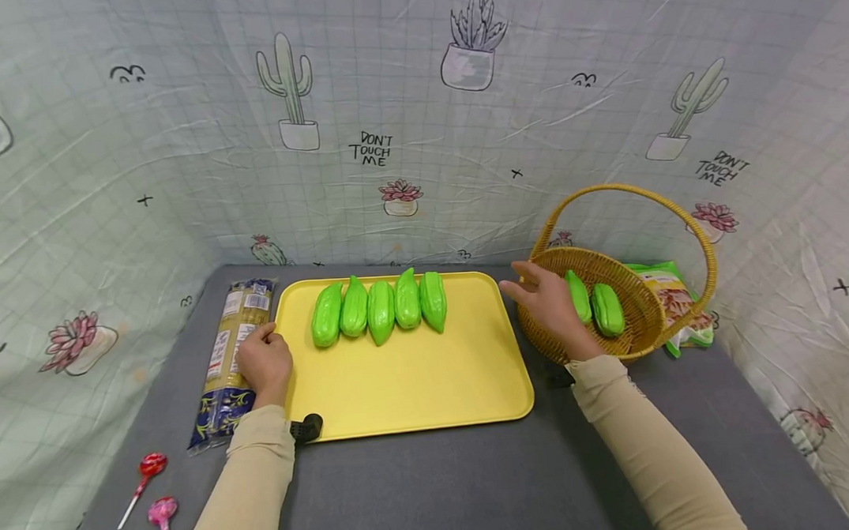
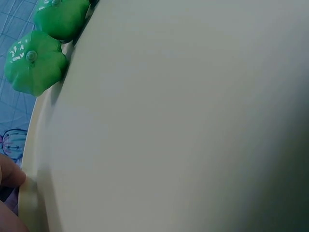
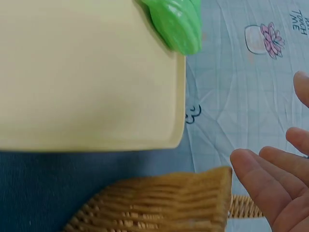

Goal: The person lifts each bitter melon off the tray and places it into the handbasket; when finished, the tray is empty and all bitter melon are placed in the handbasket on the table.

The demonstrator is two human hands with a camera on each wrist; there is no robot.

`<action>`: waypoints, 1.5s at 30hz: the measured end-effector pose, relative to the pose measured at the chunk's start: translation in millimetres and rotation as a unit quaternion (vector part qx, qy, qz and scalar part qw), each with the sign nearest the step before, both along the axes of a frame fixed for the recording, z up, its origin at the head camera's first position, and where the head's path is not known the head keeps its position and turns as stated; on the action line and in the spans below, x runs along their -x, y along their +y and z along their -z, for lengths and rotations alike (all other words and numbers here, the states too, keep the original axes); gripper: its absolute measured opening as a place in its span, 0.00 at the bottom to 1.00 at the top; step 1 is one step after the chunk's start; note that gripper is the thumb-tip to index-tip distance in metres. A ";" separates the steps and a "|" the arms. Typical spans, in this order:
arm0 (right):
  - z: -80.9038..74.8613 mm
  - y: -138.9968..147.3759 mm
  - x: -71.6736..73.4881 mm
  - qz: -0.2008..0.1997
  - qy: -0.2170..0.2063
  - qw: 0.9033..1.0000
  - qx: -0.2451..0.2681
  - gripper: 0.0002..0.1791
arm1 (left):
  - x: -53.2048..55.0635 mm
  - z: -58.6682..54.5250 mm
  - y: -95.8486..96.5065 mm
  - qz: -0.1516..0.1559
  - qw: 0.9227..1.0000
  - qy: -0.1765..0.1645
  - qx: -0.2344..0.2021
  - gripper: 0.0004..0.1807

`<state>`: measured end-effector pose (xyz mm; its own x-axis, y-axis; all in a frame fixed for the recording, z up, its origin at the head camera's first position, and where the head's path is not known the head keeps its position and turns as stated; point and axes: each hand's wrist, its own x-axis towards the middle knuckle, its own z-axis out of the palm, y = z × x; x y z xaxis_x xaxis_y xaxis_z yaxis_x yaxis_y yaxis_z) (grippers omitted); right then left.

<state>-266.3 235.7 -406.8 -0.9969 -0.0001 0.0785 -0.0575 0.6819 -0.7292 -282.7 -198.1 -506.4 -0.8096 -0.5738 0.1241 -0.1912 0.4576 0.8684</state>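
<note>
A row of several green ribbed toy gourds lies along the far side of the yellow tray. Two more gourds lie in the wicker basket on the right. My right hand hovers over the basket's left rim, fingers spread and holding nothing; the right wrist view shows its fingers apart. At the tray's left edge, my left hand has loosely curled fingers and no object in it. In the left wrist view its fingertips are by the tray rim.
Left of the tray lies a long pack of noodles, partly behind my left hand. Two lollipops, one red and one pink, lie at the front left. A green snack bag sits behind the basket, whose tall handle arches over it.
</note>
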 end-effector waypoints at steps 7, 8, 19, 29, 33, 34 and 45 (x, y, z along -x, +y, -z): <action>4.8 -16.0 4.3 -0.010 -0.011 1.000 -0.004 0.37 | -1.3 2.2 -1.4 -0.003 1.000 -0.007 -0.001 0.20; 5.9 -18.1 5.0 -0.011 -0.013 1.000 -0.004 0.37 | -1.3 2.6 -1.7 -0.003 1.000 -0.006 -0.002 0.19; 18.6 -43.3 13.0 -0.026 -0.041 0.998 0.031 0.43 | -2.5 4.2 -6.2 -0.008 1.000 -0.001 0.001 0.19; 33.2 -59.9 21.2 -0.038 -0.057 0.997 0.032 0.42 | -2.1 1.1 -5.6 -0.010 1.000 -0.007 0.001 0.20; 40.2 -64.6 24.2 -0.031 -0.057 0.998 0.027 0.41 | -1.3 0.6 -3.2 -0.006 1.000 -0.011 0.000 0.20; 41.8 -65.9 24.9 -0.029 -0.058 0.998 0.025 0.40 | -1.1 0.4 -2.5 -0.005 1.000 -0.011 0.000 0.20; 52.7 -81.8 32.0 -0.012 -0.068 0.997 0.033 0.43 | 1.5 -2.1 1.3 0.001 1.000 -0.015 -0.004 0.20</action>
